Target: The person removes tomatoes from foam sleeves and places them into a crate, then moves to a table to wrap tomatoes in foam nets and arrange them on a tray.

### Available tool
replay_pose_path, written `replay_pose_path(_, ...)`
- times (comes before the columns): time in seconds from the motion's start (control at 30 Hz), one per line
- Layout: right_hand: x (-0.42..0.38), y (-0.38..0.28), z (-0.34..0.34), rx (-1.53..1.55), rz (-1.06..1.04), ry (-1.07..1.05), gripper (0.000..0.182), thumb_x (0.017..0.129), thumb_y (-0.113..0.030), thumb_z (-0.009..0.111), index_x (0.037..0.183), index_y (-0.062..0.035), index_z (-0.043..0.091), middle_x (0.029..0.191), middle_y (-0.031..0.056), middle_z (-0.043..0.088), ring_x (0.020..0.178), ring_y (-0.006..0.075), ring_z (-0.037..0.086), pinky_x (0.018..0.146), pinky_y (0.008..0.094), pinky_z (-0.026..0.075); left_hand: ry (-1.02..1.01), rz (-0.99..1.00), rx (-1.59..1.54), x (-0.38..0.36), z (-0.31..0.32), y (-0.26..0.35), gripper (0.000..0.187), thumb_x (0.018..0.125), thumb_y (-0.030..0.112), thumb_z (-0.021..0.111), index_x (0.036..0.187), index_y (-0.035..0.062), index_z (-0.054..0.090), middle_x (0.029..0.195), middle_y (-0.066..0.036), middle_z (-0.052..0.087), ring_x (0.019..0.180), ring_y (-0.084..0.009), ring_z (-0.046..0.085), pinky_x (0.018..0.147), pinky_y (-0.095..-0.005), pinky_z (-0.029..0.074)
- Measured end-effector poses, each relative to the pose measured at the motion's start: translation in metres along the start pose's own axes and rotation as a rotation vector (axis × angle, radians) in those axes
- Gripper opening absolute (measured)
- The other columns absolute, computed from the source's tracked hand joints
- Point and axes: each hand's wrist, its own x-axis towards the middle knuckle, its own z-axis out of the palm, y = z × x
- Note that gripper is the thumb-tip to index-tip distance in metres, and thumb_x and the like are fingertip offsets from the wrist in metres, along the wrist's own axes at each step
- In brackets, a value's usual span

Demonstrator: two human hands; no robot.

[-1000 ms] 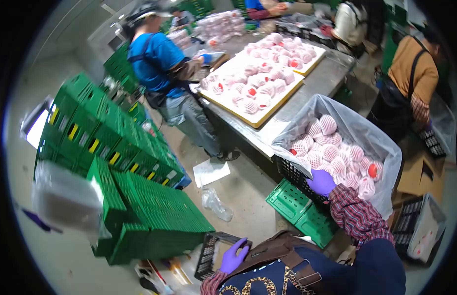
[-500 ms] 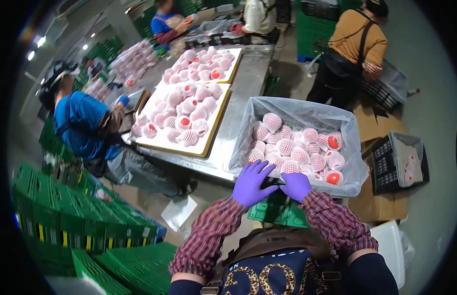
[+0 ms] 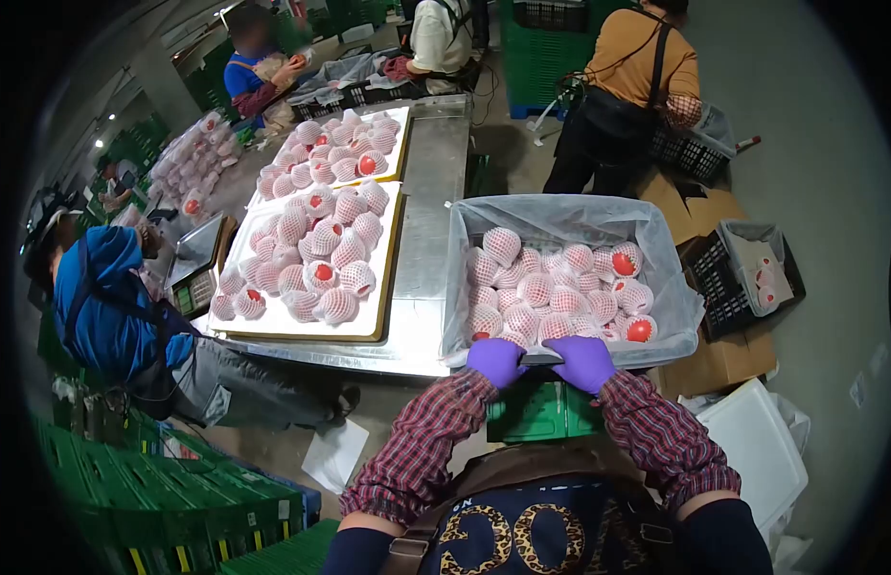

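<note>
A lined crate (image 3: 572, 213) full of red fruit (image 3: 565, 299) in pink-and-white foam nets sits in front of me. Pale translucent plastic covers its walls, and a dark rim shows along the near edge. My left hand (image 3: 496, 362), in a purple glove, is closed over that rim left of its middle. A short gap to the right, my right hand (image 3: 582, 364), gloved alike, also grips the near edge. Its fingertips are partly hidden by the liner. Below the crate stands a green crate (image 3: 532, 414).
Left on the metal table (image 3: 428, 230) are white trays (image 3: 393, 216) of netted fruit. A co-worker in blue (image 3: 105, 297) stands beside it; another in orange (image 3: 637, 62) is beyond my crate. Green crates (image 3: 158, 489) fill the lower left. A black crate (image 3: 728, 297) and white lid (image 3: 757, 450) lie right.
My left hand has gone from spread fingers on the near edge to a closed grip on the rim. My hands are slightly farther apart. The view has shifted right.
</note>
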Motion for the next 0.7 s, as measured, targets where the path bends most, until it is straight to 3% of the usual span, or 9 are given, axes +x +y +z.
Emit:
replay_pose_path(0.07, 0.000, -0.001, -0.003, 0.025, 0.007, -0.003, 0.041, 0.071, -0.030, 0.065, 0.109, -0.0158, 0.057, 0.089, 0.0098, 0.062, 0.081, 0.0275, 0.060, 0.069, 0.0389, 0.047, -0.151, -0.015, -0.004, 0.008, -0.008, -0.002, 0.031, 0.073, 0.040, 0.059, 0.090, 0.0152, 0.065, 0.078, -0.010, 0.063, 0.072, -0.0264, 0.062, 0.063, -0.0399, 0.048)
replay_pose_path(0.17, -0.001, 0.000, -0.017, 0.110, 0.006, -0.018, 0.041, 0.071, -0.030, 0.065, 0.109, -0.0147, 0.058, 0.093, 0.0106, 0.062, 0.084, 0.0279, 0.060, 0.073, 0.0383, 0.047, -0.093, 0.019, -0.031, 0.012, -0.005, -0.007, 0.035, 0.073, 0.042, 0.059, 0.099, 0.0210, 0.063, 0.073, -0.009, 0.063, 0.068, -0.0262, 0.062, 0.062, -0.0385, 0.048)
replay_pose_path(0.27, -0.019, 0.034, -0.034, 0.143, 0.054, -0.050, 0.041, 0.071, -0.031, 0.066, 0.108, -0.0133, 0.060, 0.097, 0.0109, 0.062, 0.088, 0.0280, 0.059, 0.078, 0.0373, 0.046, -0.092, 0.054, -0.055, 0.008, -0.009, -0.006, 0.040, 0.072, 0.041, 0.061, 0.106, 0.0206, 0.060, 0.078, -0.009, 0.063, 0.073, -0.0259, 0.062, 0.066, -0.0374, 0.048)
replay_pose_path(0.4, -0.042, 0.067, -0.051, -0.031, 0.221, -0.184, 0.038, 0.071, -0.032, 0.066, 0.104, -0.0129, 0.062, 0.095, 0.0107, 0.063, 0.087, 0.0276, 0.060, 0.077, 0.0364, 0.047, 0.052, 0.075, -0.083, 0.006, -0.004, -0.007, 0.049, 0.070, 0.040, 0.064, 0.114, 0.0190, 0.055, 0.093, -0.009, 0.061, 0.082, -0.0258, 0.060, 0.070, -0.0385, 0.048)
replay_pose_path(0.47, -0.041, 0.066, -0.054, -0.002, 0.213, -0.226, 0.035, 0.072, -0.033, 0.064, 0.101, -0.0134, 0.064, 0.091, 0.0112, 0.064, 0.084, 0.0275, 0.060, 0.074, 0.0366, 0.047, 0.101, 0.057, -0.038, 0.002, -0.009, -0.004, 0.054, 0.069, 0.039, 0.066, 0.117, 0.0184, 0.052, 0.099, -0.009, 0.059, 0.086, -0.0261, 0.060, 0.072, -0.0392, 0.048)
replay_pose_path(0.57, -0.037, 0.070, -0.049, -0.031, 0.168, -0.229, 0.032, 0.073, -0.037, 0.061, 0.096, -0.0153, 0.066, 0.081, 0.0122, 0.064, 0.075, 0.0284, 0.062, 0.067, 0.0373, 0.049, 0.330, 0.100, 0.046, 0.003, 0.000, -0.007, 0.059, 0.067, 0.041, 0.068, 0.119, 0.0199, 0.050, 0.103, -0.009, 0.058, 0.088, -0.0267, 0.059, 0.073, -0.0400, 0.048)
replay_pose_path(0.7, -0.040, 0.078, -0.048, -0.086, 0.142, -0.265, 0.034, 0.073, -0.038, 0.061, 0.098, -0.0158, 0.065, 0.080, 0.0122, 0.064, 0.073, 0.0290, 0.062, 0.066, 0.0375, 0.049, -0.031, -0.060, -0.040, 0.004, -0.015, 0.004, 0.051, 0.069, 0.044, 0.064, 0.113, 0.0196, 0.056, 0.095, -0.009, 0.062, 0.085, -0.0254, 0.061, 0.072, -0.0390, 0.049)
